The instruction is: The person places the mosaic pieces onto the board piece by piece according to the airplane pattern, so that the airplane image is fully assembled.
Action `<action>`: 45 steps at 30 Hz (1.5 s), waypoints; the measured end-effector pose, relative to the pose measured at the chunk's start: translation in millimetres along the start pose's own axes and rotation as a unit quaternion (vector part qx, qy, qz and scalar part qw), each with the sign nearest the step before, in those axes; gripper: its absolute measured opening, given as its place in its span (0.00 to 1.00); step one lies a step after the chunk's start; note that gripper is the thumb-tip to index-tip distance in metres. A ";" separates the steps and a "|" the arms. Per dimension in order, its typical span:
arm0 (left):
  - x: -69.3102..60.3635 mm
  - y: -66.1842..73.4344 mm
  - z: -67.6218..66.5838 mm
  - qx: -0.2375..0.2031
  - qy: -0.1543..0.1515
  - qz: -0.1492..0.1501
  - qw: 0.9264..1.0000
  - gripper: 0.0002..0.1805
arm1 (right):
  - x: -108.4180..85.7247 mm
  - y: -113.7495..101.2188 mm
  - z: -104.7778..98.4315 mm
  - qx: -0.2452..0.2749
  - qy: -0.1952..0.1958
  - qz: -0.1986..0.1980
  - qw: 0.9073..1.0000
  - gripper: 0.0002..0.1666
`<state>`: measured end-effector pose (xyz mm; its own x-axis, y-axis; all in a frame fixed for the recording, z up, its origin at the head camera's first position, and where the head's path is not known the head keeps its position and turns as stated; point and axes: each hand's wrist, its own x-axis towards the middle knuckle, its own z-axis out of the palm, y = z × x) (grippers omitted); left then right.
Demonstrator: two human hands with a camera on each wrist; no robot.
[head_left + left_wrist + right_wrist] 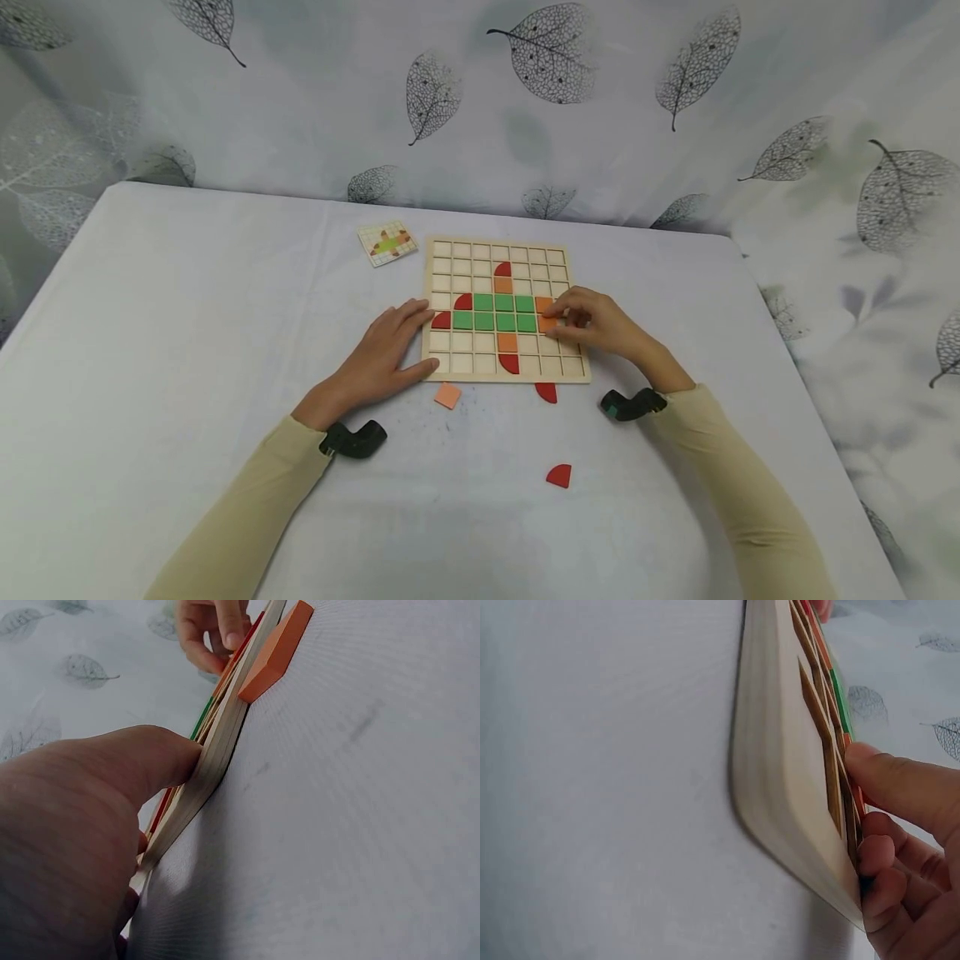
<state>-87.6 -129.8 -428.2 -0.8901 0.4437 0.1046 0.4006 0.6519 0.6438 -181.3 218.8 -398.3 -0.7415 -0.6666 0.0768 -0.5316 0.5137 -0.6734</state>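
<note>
A wooden grid board (453,364) lies on the table, with green squares (504,312), orange squares and red quarter-circles set in it. My left hand (381,354) rests at the board's left side, its fingers extended along the edge and the thumb on the lower left corner. At the board's right side, my right hand (600,323) pinches an orange square (547,323) with thumb and index finger; the square lies in the grid beside the green row. Another orange square (543,303) sits just above it. In the right wrist view the thumb touches the piece and the other fingers are curled.
A small pattern card (387,242) lies beyond the board's upper left corner. Loose on the white table (187,333) are an orange square (447,396) and two red quarter-circles, one (547,392) against the board's near edge and one (559,476) closer to me.
</note>
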 end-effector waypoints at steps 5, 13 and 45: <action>0.1 1.1 -0.3 0.002 0.000 -0.002 1.000 0.39 | -2.4 -0.9 0.4 0.015 -0.003 0.018 1.000 0.15; -0.1 2.5 -0.7 0.000 -0.002 -0.009 1.000 0.40 | -6.4 -2.7 3.2 0.014 0.012 0.015 1.000 0.14; -1.2 3.6 -0.8 0.002 -0.002 -0.010 1.000 0.40 | -12.5 -16.5 15.4 0.056 0.019 -0.068 0.996 0.11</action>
<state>-85.3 -128.5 -425.4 -0.8970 0.4331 0.0884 0.3834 0.6629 0.6431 -157.0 210.4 -399.5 -0.6816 -0.7040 0.1996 -0.5813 0.3552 -0.7320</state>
